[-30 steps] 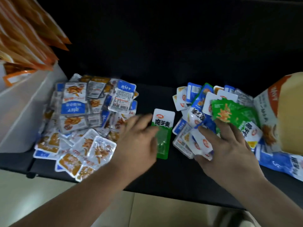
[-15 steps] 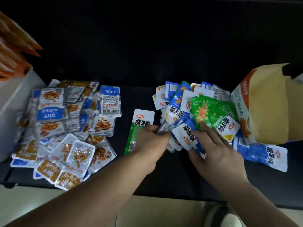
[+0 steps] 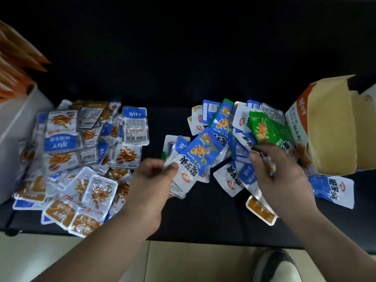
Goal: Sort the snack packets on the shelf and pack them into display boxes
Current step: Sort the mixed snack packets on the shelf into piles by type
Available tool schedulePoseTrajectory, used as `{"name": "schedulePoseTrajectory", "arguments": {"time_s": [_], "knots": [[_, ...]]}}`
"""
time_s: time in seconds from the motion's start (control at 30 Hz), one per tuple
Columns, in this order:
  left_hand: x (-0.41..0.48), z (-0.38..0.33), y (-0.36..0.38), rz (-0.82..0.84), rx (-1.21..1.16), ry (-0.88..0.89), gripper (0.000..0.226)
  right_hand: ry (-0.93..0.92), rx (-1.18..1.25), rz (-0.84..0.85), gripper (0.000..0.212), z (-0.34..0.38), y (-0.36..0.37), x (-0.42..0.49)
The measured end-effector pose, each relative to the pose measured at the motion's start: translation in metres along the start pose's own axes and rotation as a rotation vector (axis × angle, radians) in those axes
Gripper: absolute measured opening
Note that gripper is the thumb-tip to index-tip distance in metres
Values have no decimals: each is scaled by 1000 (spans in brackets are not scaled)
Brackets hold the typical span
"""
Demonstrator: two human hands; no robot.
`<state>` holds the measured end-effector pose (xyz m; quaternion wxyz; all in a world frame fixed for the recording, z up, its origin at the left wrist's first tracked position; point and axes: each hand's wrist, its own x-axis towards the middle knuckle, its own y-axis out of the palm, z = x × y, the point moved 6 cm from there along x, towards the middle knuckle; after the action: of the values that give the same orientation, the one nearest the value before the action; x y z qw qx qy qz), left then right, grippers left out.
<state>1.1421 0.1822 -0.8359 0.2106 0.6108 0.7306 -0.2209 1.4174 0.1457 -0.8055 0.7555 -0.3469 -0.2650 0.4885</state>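
Blue snack packets sit pinched in your left hand, while your right hand grips other packets over the mixed pile.

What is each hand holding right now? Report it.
Left hand: grips a bunch of blue packets.
Right hand: rests on the mixed pile; grip cannot be told.

Left hand fingers pinching, right hand fingers curled

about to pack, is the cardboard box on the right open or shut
Open: the cardboard display box shows its plain brown inner face, with a flap folded out.
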Motion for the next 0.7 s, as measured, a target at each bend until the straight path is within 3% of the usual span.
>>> {"name": "schedulePoseTrajectory", "arguments": {"time_s": [0.13, 0.27, 0.4, 0.5, 0.6, 0.7], "knots": [[-10, 7, 4, 107, 123, 27, 49, -4, -42, -33, 34, 2, -4, 4], [-25, 18, 31, 291, 141, 12, 52, -285, -257, -147, 36, 41, 1, -15], [-22, 10, 23, 238, 202, 101, 38, -300, -238, 172, 49, 49, 50, -38], [-14, 3, -8, 103, 227, 127, 30, -360, -291, 265, 53, 31, 60, -38], [-9, 3, -28, 69, 150, 99, 30, -337, -185, 186, 45, 32, 51, -37], [-20, 6, -16, 207, 83, 54, 30, -91, 198, 193, 36, 58, 35, -37]]}}
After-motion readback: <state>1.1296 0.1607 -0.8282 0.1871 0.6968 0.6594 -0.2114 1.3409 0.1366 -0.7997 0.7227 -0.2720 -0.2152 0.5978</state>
